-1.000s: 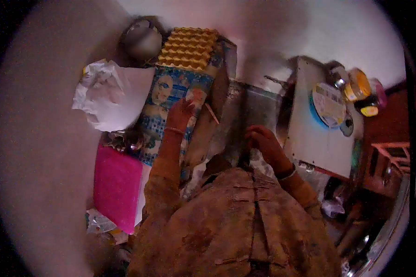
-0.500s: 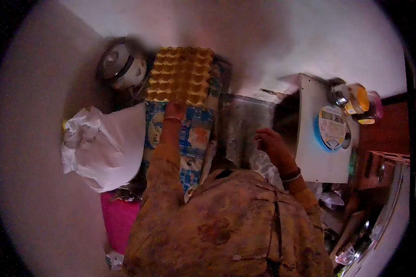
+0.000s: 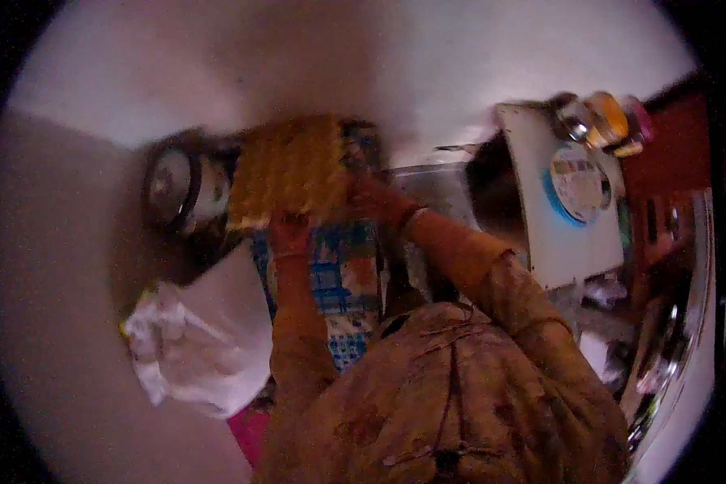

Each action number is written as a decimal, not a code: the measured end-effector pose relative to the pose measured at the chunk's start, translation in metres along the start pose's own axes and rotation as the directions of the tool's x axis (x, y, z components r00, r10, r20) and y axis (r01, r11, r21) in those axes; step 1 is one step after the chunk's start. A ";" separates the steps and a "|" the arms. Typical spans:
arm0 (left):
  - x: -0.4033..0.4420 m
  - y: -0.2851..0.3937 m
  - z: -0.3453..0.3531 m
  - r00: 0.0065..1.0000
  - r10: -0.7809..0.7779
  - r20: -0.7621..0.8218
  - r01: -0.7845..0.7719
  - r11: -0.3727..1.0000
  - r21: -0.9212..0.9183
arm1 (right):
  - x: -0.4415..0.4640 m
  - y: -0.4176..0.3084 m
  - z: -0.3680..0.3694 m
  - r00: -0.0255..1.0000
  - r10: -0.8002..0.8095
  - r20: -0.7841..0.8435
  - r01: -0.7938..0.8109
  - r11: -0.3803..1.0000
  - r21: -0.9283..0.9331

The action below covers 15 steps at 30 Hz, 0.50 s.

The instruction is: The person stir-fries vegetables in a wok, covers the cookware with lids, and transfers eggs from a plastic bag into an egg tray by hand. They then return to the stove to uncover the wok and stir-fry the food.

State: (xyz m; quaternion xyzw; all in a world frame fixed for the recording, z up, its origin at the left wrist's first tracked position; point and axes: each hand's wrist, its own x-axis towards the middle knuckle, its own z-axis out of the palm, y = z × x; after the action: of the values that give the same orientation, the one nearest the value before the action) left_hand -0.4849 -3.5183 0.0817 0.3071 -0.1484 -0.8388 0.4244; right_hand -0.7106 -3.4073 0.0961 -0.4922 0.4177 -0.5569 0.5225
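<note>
A yellowish egg tray with rows of bumps is at the far end of a blue patterned cloth. My left hand grips the tray's near edge, its fingertips hidden at the rim. Beside the tray's right edge is my right hand, smeared by motion, so its fingers and any hold on the tray cannot be made out. Left of the tray stands a rounded appliance with a lid.
A white plastic bag lies at the left, above something pink. To the right, a white board or tabletop holds a blue-rimmed round container and several jars. A pale wall rises behind.
My right hand has swung left and forward from beside my body to the egg tray's right side. The tray appears turned and slightly shifted, and the whole view has tilted.
</note>
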 end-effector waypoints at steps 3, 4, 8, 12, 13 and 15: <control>-0.012 0.007 0.005 0.999 -0.005 0.053 0.004 1.000 0.021 | 0.020 0.012 0.024 0.882 -0.420 0.212 0.302 0.158 -0.940; -0.026 0.005 0.017 0.995 -0.004 0.100 0.002 1.000 0.026 | 0.006 0.000 0.035 0.920 -0.388 0.047 0.192 0.343 -0.919; -0.080 0.011 0.015 0.978 -0.121 0.172 0.149 0.976 -0.161 | -0.021 -0.043 0.053 0.959 -0.284 -0.014 0.184 0.657 -0.731; -0.113 0.010 0.012 0.987 -0.001 0.162 0.030 0.984 -0.177 | -0.021 -0.039 0.075 0.907 -0.422 -0.001 0.232 0.502 -0.833; -0.118 0.009 0.019 0.985 0.022 0.169 0.005 0.987 -0.158 | -0.027 -0.051 0.074 0.940 -0.341 -0.035 0.142 0.481 -0.865; -0.130 0.005 0.032 0.982 0.046 0.182 -0.029 0.995 -0.092 | -0.042 -0.061 0.072 0.959 -0.267 -0.094 0.040 0.458 -0.888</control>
State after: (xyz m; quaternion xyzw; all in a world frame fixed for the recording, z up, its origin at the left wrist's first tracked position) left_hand -0.4435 -3.4174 0.1594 0.2064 -0.1553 -0.8611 0.4380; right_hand -0.6515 -3.3552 0.1634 -0.6609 0.6523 -0.3593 0.0931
